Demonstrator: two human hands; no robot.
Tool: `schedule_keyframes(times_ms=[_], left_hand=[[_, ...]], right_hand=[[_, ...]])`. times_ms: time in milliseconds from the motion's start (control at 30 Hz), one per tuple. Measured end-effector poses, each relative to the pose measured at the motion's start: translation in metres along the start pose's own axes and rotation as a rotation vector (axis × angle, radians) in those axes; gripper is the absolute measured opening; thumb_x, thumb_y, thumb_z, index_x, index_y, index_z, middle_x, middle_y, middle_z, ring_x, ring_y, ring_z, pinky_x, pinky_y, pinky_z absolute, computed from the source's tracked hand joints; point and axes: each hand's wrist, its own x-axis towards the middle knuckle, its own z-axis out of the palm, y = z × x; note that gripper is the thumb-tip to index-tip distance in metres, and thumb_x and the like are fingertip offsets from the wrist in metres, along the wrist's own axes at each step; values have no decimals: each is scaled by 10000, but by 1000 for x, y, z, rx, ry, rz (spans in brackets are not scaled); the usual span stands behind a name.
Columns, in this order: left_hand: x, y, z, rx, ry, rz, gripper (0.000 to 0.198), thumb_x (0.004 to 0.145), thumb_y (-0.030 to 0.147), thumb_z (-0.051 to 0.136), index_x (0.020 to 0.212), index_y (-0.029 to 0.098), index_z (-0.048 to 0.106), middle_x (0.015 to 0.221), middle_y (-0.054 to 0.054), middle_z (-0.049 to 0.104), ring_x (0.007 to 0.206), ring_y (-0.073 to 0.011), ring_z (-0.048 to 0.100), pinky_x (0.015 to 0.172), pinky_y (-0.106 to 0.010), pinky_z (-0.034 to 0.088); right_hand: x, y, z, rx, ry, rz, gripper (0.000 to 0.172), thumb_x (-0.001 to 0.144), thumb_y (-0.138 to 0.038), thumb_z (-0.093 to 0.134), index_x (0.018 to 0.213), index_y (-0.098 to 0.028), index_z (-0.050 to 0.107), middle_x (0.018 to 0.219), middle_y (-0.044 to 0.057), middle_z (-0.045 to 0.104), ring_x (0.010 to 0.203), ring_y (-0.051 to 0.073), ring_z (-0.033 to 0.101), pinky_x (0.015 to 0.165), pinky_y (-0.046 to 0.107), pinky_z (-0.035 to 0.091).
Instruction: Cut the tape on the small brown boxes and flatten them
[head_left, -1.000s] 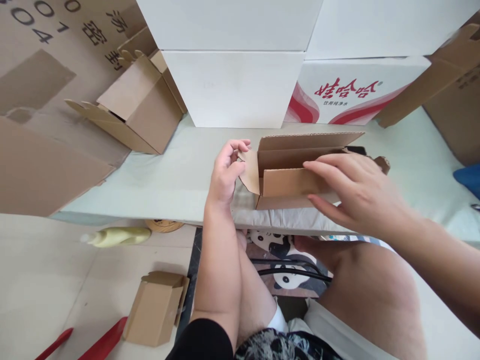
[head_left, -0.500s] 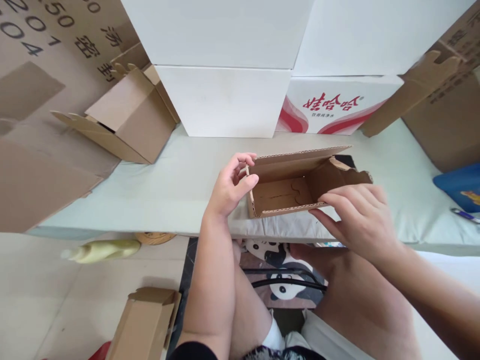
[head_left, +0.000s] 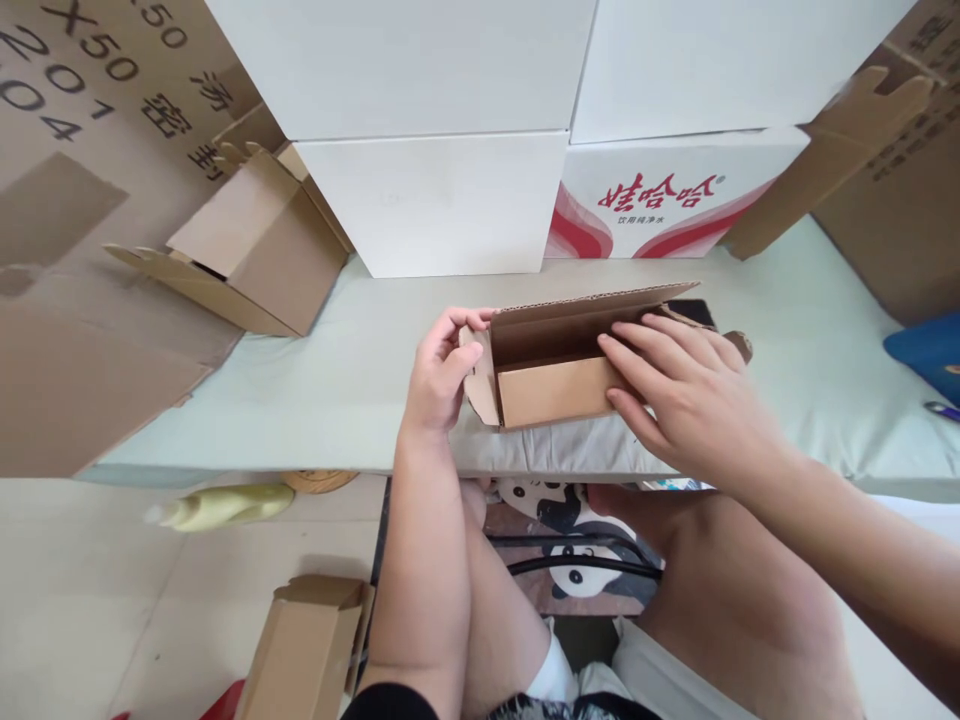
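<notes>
My left hand (head_left: 439, 375) pinching the left flap (head_left: 481, 398) of an open carton (head_left: 551, 380), my right hand (head_left: 686, 385) loosely spread across its near wall (head_left: 559, 395), worktop (head_left: 345, 400) stretching left, near edge (head_left: 322, 471) close

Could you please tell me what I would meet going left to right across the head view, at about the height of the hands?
Large printed carton, smaller cardboard box, left hand, open cardboard box, right hand, blue object at the edge.

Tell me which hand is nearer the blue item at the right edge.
Right. The right hand is on the open box, left of the blue item; the left hand holds the box's end flap, farther left.
</notes>
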Motion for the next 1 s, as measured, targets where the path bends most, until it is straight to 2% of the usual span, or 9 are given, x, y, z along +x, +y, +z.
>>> schedule_keyframes(times_ms=[167,233,333,500,600,667,733,867,1000], left_hand=[[2,-2,1,48,36,2,209,727,363,688,882,247,610,1124,-60,701,1158,-274,652,996,-413,535],[2,-2,1,39,35,1,221,728,376,704,885,247,615,1138,-57,700,1153,-269,651,992,-400,537],[3,-4,0,9,31,12,240,734,388,738,891,245,625,1134,-52,697,1138,-257,656,991,-381,534],[3,-6,-2,43,18,33,300,739,444,749,939,239,660,1153,-66,726,1210,-289,651,1043,-416,516],[4,-6,-3,90,-19,40,292,737,433,735,959,248,689,1256,-68,730,1282,-308,629,1090,-450,486],[3,-6,-3,111,-46,42,258,730,397,721,945,257,700,1301,-59,723,1287,-316,625,1085,-470,482],[3,-5,-2,112,-44,48,226,721,361,708,922,256,699,1284,-55,730,1267,-316,631,1070,-476,483],[3,-5,-2,58,27,59,208,728,335,691,914,242,695,1150,-61,754,1202,-293,650,1065,-450,479],[4,-6,-3,30,45,51,232,739,375,730,928,242,720,1121,-55,753,1151,-267,657,1026,-401,492]], right_hand=[[12,1,-3,90,64,102,721,930,-311,631,1591,-214,360,1618,251,433,1533,465,391,1138,669,421],[17,2,-2,112,22,127,800,929,-350,629,1629,-198,274,1654,264,378,1544,480,368,1149,715,390],[21,6,3,136,-43,142,813,943,-385,598,1646,-185,242,1654,244,397,1536,467,388,1173,715,371],[14,11,10,161,-9,138,723,940,-425,583,1590,-181,381,1655,221,397,1542,468,367,1200,668,365],[11,12,9,168,-16,137,535,937,-447,584,1423,-223,573,1657,185,394,1540,485,353,1203,681,347],[13,13,9,164,-17,136,443,926,-463,597,1309,-246,638,1667,157,376,1550,499,320,1199,701,327],[17,14,9,171,-19,136,444,919,-462,603,1309,-250,618,1633,159,417,1537,488,347,1203,706,310],[21,15,8,224,-15,149,557,924,-433,607,1423,-223,481,1403,180,613,1351,419,565,1217,674,317],[17,14,-3,207,80,132,544,934,-415,621,1441,-286,473,1406,154,626,1363,428,559,1187,622,381]])
